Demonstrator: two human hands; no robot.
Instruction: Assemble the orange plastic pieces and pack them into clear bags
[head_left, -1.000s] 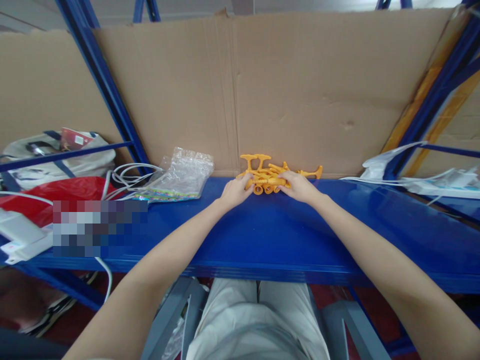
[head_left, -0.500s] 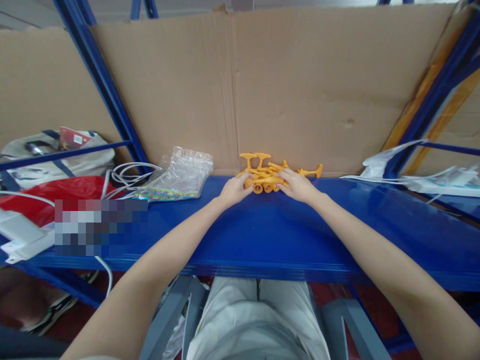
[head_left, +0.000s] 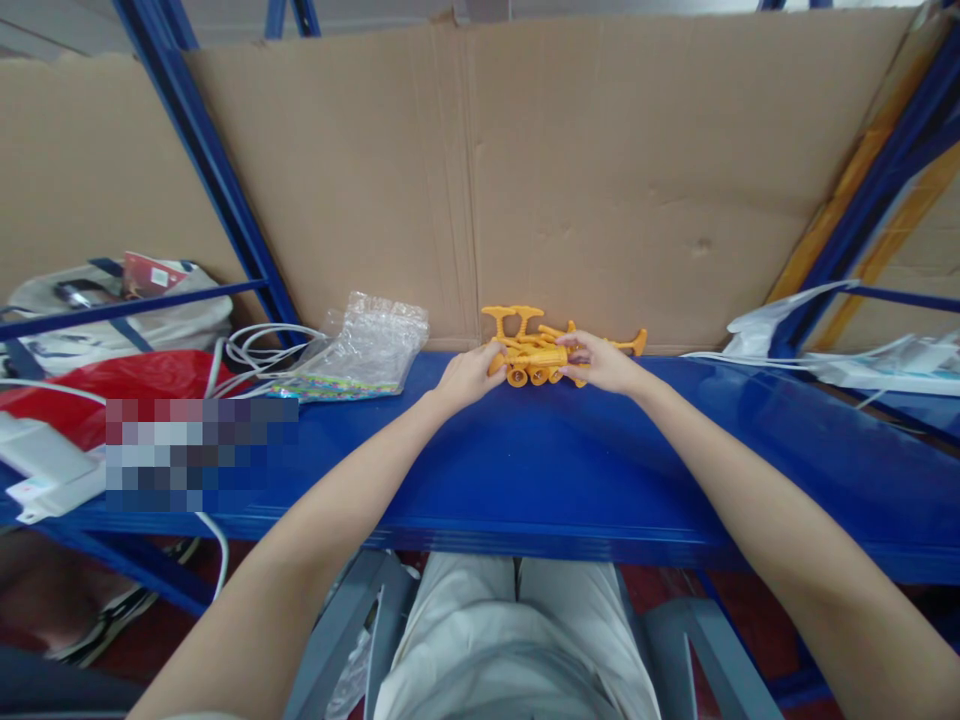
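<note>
Several yellow plastic T-handled pieces (head_left: 525,325) are heaped at the back of the blue shelf, against the cardboard. At the heap's left end, the fingers of my left hand (head_left: 474,376) are closed on a yellow piece; what exactly lies under them is partly hidden. My right hand (head_left: 600,362) pinches the right end of a yellow cylindrical piece (head_left: 546,356) lying sideways across the heap's front. Round cup-like ends (head_left: 517,377) of other pieces face me just below it. One more T-shaped end (head_left: 640,342) sticks out to the right, beyond my right hand.
A clear plastic bag (head_left: 382,340) lies left of the heap, next to coiled white cables (head_left: 262,345) and a red bag (head_left: 150,375). White power strips (head_left: 885,365) sit at the right. Tall cardboard (head_left: 637,180) stands behind, between blue posts (head_left: 217,190).
My right hand has shifted slightly and turned, its fingers now pinching the cylinder's end instead of lying over the heap. My left hand has stayed nearly in place.
</note>
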